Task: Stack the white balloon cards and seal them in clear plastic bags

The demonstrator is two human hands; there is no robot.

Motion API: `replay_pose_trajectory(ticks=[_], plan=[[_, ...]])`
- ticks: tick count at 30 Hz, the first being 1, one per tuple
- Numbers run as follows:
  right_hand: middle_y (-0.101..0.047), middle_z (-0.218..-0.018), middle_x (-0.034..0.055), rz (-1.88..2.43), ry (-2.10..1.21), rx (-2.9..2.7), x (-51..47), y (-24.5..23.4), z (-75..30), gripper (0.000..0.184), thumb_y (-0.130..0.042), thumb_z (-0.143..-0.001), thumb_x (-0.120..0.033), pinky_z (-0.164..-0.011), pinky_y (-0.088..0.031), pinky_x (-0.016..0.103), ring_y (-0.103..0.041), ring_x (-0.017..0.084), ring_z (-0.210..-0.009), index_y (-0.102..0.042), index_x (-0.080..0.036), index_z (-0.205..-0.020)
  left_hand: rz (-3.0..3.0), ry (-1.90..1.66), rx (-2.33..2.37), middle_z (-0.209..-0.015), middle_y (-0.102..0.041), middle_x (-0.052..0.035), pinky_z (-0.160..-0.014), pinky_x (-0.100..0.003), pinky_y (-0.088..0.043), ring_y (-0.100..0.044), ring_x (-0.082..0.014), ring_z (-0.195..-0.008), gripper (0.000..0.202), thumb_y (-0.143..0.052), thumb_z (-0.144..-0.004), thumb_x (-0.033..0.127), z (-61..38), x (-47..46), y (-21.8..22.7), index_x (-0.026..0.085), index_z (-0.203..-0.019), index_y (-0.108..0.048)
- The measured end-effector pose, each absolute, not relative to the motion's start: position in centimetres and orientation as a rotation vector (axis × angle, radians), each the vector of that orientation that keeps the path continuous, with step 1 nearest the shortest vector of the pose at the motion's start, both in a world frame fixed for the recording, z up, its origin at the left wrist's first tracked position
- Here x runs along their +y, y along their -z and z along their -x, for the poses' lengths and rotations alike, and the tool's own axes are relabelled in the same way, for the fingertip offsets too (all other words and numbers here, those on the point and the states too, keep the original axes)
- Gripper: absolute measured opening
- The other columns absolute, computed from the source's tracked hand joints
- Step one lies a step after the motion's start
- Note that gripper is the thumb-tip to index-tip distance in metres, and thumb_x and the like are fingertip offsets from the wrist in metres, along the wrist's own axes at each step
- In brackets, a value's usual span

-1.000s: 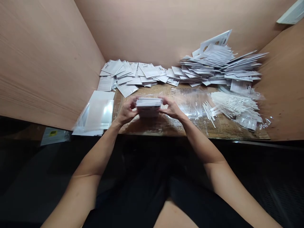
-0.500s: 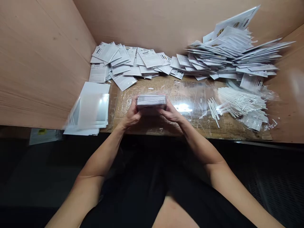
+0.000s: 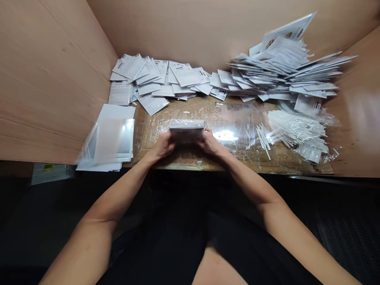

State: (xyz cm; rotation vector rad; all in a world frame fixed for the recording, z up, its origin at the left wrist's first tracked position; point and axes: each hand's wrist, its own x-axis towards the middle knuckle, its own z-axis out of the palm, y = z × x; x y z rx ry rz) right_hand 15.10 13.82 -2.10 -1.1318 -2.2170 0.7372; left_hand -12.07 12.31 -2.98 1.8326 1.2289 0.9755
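The left hand (image 3: 164, 146) and right hand (image 3: 210, 142) grip a blocky stack of glossy packets (image 3: 187, 125) between their fingers (image 3: 208, 130); thin white sticks (image 3: 297, 126) lie amid crinkled clear plastic (image 3: 330, 118).

PLACE: workshop-like booth | panel walls (image 3: 56, 79) | worn worktop (image 3: 285, 160) | heaped packets (image 3: 270, 75) | translucent sheets (image 3: 109, 138) | white sticks (image 3: 297, 126)

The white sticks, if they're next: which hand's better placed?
Probably the right hand: it's nearer the white sticks. The left hand is across the packet stack, which both hands hold.
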Motion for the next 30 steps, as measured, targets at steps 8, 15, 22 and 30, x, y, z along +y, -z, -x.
replay_pose_trajectory(ticks=[8, 15, 22, 30], plan=[[-0.072, -0.081, -0.0035, 1.099, -1.890, -1.498, 13.2, -3.7, -17.3, 0.103, -0.093, -0.084, -0.035, -0.046, -0.051, 0.022, -0.065, 0.015, -0.056, -0.030, -0.027, -0.165, -1.253, -0.891, 1.259, -0.116, -0.079, -0.0207, -0.080, -0.049, -0.068, -0.081, -0.0334, -0.090, 0.075, -0.078, -0.090, 0.074, 10.2, 11.3, -0.7, 0.016, -0.134, -0.063], [-0.067, -0.071, -0.0045, 1.504, -1.620, -1.505, 11.7, -1.4, -17.9, 0.082, -0.073, -0.091, -0.016, -0.042, -0.042, 0.020, -0.056, 0.014, -0.050, -0.031, -0.020, -0.162, -2.220, -0.638, 1.441, -0.182, -0.038, -0.0147, -0.140, -0.059, -0.020, -0.031, -0.0390, -0.170, 0.075, -0.047, -0.110, 0.063, 8.3, 16.3, -2.0, 0.025, -0.174, -0.041], [-0.073, -0.110, 0.0195, 1.768, -0.279, -2.087, 5.1, -2.0, -18.4, 0.039, -0.051, -0.102, -0.012, -0.087, -0.054, 0.045, -0.066, 0.033, -0.101, -0.064, -0.011, -0.139, -2.397, -0.131, 1.368, -0.192, -0.011, -0.0026, -0.140, -0.058, 0.008, 0.001, -0.0385, -0.177, 0.087, -0.038, -0.106, 0.071, 4.8, 18.8, -1.0, 0.033, -0.182, -0.018], [-0.071, -0.125, 0.0160, 1.306, -0.341, -2.662, 1.8, 0.5, -12.8, 0.031, -0.048, -0.109, -0.013, -0.096, -0.040, 0.044, -0.054, 0.032, -0.112, -0.075, -0.018, -0.122, -2.562, -0.163, 1.271, -0.192, -0.004, -0.0064, -0.136, -0.063, 0.016, 0.007, -0.0481, -0.174, 0.102, -0.048, -0.097, 0.081, 5.4, 17.2, -0.2, 0.030, -0.182, -0.023]])
